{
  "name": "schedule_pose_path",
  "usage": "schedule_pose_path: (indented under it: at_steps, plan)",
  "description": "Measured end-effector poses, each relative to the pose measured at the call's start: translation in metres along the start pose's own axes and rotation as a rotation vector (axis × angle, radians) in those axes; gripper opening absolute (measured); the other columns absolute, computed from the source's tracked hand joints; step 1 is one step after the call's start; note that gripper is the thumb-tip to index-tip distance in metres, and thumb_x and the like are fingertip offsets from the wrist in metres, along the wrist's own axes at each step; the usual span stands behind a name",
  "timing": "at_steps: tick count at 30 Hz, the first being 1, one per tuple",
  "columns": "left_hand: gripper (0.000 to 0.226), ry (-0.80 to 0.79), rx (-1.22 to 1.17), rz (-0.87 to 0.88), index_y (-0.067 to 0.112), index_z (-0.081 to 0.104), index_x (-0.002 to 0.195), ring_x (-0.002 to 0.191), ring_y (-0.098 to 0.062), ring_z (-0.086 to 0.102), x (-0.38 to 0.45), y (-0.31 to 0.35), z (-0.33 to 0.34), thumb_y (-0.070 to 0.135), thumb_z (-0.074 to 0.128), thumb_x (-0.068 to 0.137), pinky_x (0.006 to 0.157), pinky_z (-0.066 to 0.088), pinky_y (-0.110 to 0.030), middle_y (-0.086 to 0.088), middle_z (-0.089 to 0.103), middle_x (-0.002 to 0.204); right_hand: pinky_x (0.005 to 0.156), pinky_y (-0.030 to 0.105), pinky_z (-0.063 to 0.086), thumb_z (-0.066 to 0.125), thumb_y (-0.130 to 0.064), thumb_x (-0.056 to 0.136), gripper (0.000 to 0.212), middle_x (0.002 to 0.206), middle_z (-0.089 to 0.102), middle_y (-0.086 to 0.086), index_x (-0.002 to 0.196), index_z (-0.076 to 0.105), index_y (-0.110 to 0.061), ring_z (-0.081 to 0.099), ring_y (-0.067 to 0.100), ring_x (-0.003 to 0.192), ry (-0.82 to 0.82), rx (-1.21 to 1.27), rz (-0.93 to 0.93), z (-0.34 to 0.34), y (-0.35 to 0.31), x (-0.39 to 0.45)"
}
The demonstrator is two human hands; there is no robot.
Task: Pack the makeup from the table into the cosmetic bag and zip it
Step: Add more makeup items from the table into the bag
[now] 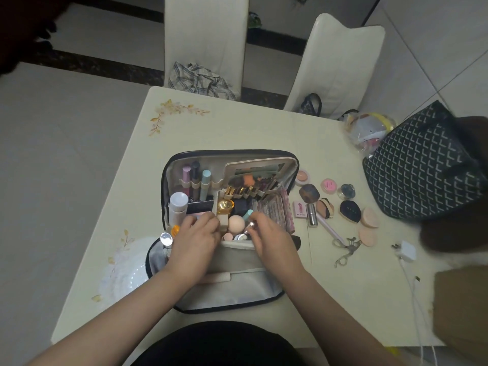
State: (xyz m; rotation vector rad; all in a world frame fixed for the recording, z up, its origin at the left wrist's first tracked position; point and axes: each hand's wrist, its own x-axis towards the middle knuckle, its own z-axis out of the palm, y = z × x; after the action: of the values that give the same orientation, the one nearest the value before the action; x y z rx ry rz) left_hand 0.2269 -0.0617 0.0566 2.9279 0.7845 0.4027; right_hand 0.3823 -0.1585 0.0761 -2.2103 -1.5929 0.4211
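A cream table [237,122] carries the open cosmetic bag [229,289], which lies directly under both hands with its far lid standing up beyond them, and a dark patterned tote [420,170] sits far off to the right hand's side. The left hand [194,241] curls its fingers down among the bag's contents, though what it grips I cannot tell. The right hand [269,240] pinches a small silvery tube [250,226] over the bag beside a peach sponge [236,224], while loose puffs, compacts and an eyelash curler [347,248] lie just right of it.

2 white chairs [206,40], a patterned tote [420,167], a charger [406,250] — perhaps a crumpled shirt [200,81].
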Motion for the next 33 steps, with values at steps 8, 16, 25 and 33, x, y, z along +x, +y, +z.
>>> schedule_pose_path:
  at_steps: [8, 16, 25, 33]
  plan:
    - [0.03, -0.069, 0.022, 0.018, 0.009, 0.067, 0.067, 0.098, -0.025, 0.044, 0.003, 0.0, -0.001, 0.004, 0.087, 0.044, 0.075, 0.031, -0.035, -0.007, 0.062, 0.078, 0.079, 0.028, 0.049, 0.063, -0.021, 0.088, 0.019, 0.099, 0.065, -0.01, 0.105, 0.055, -0.024, 0.06, 0.006, 0.093, 0.178, 0.224, 0.134, -0.013, 0.001, 0.001]
    - [0.033, -0.161, 0.119, 0.149, 0.007, 0.073, 0.096, 0.109, -0.026, 0.057, 0.021, 0.01, 0.008, 0.01, 0.077, 0.063, 0.077, 0.031, -0.037, -0.007, 0.07, 0.105, 0.084, 0.034, 0.051, 0.065, -0.018, 0.087, 0.017, 0.097, 0.062, -0.01, 0.102, 0.058, -0.02, 0.06, 0.008, 0.093, 0.356, 0.385, 0.125, -0.027, -0.004, 0.024]
    - [0.086, -0.56, 0.302, 0.114, 0.003, 0.002, 0.149, 0.146, -0.024, 0.0, 0.043, 0.02, -0.003, 0.056, 0.04, 0.092, 0.113, 0.007, -0.043, -0.012, -0.001, 0.158, 0.083, 0.037, 0.051, 0.061, -0.01, 0.087, 0.019, 0.098, 0.062, -0.005, 0.104, 0.057, -0.019, 0.061, 0.015, 0.092, 0.339, 0.324, 0.102, -0.021, -0.001, 0.041]
    - [0.061, -0.57, 0.284, 0.082, 0.0, 0.008, 0.148, 0.145, -0.027, 0.004, 0.038, 0.025, -0.005, 0.031, 0.031, 0.101, 0.112, 0.01, -0.044, -0.017, 0.006, 0.157, 0.082, 0.028, 0.052, 0.066, -0.016, 0.086, 0.019, 0.095, 0.062, -0.006, 0.097, 0.055, -0.025, 0.062, 0.007, 0.091, 0.267, 0.34, 0.116, -0.018, 0.007, 0.039]
